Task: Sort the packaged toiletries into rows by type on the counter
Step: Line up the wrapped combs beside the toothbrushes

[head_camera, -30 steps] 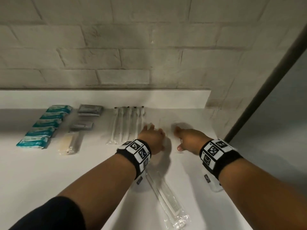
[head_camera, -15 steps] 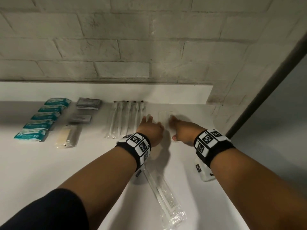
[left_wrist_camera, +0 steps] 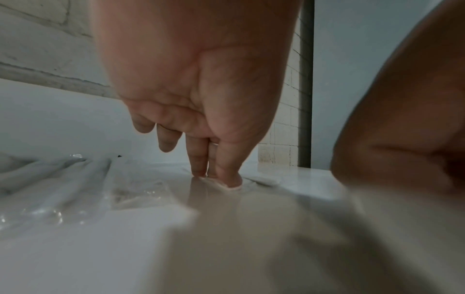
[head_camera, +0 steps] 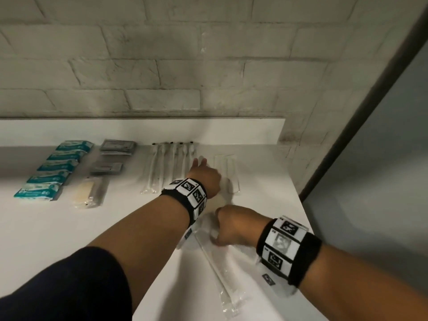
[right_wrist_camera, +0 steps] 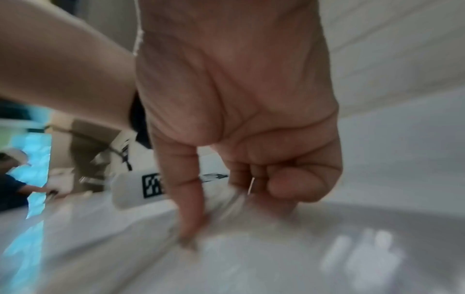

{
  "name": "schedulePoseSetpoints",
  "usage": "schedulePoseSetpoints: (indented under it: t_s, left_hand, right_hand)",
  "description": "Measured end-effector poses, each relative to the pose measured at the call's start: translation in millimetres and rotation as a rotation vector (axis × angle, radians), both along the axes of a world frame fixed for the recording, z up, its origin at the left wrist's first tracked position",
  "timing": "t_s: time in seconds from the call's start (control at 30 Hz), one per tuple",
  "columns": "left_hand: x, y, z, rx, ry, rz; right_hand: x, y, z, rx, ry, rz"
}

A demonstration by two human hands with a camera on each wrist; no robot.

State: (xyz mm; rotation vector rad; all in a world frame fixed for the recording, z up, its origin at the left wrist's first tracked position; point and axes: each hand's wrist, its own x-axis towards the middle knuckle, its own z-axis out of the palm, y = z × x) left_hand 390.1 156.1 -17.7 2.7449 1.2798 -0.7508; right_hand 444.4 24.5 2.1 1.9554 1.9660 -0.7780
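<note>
On the white counter [head_camera: 58, 228], the left hand [head_camera: 205, 176] presses straight, close-set fingertips [left_wrist_camera: 201, 171] onto a clear flat packet [head_camera: 228, 172] beside the toothbrush row [head_camera: 170, 165]. Nearer, the right hand [head_camera: 234, 224] pinches a clear long packet [head_camera: 222, 272], fingers [right_wrist_camera: 186, 199] curled on its upper end.

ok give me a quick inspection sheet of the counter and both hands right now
surface: white counter with a raised back ledge.
job's things: teal packets in a row at far left; grey sachets and a pale bar packet beside them; wrapped toothbrushes side by side; clear flat packet right of them; loose clear wrapped items at the near edge.
clutter: nothing seen.
grippers: left hand presses fingertips on a clear packet; right hand pinches clear wrapping.
cables: nothing seen.
surroundings: pale brick wall, dark post at right.
</note>
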Motion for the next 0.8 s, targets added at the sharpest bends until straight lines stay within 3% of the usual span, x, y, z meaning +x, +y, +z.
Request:
schedulePoseSetpoints:
  t_s: [0.13,0.23,0.3,0.4,0.47,0.63,0.8]
  left_hand:
    - [0,4,-2,-0.02,0.006,0.003]
    - [0,3,-1,-0.02,-0.019,0.008]
    - [0,2,-2,-0.013,-0.028,-0.001]
    - [0,2,-4,0.011,-0.022,-0.009]
    - [0,1,-4,0.02,-0.018,-0.013]
    - [-4,3,-7,0.054,-0.075,-0.074]
    - [6,-10,-10,0.143,-0.226,-0.172]
  right_hand:
    - [27,0,6,0.057,0.181,-0.091]
    - [59,12,20,0.133,0.18,-0.158]
    - [76,18,30,0.183,0.032,-0.135]
    - [87,23,25,0.325,-0.294,0.08]
    - [90,23,13,0.36,-0.309,0.135]
    - [98,20,-2,0.184,-0.143,-0.147]
    - [103,30,-8,0.103,-0.117,-0.178]
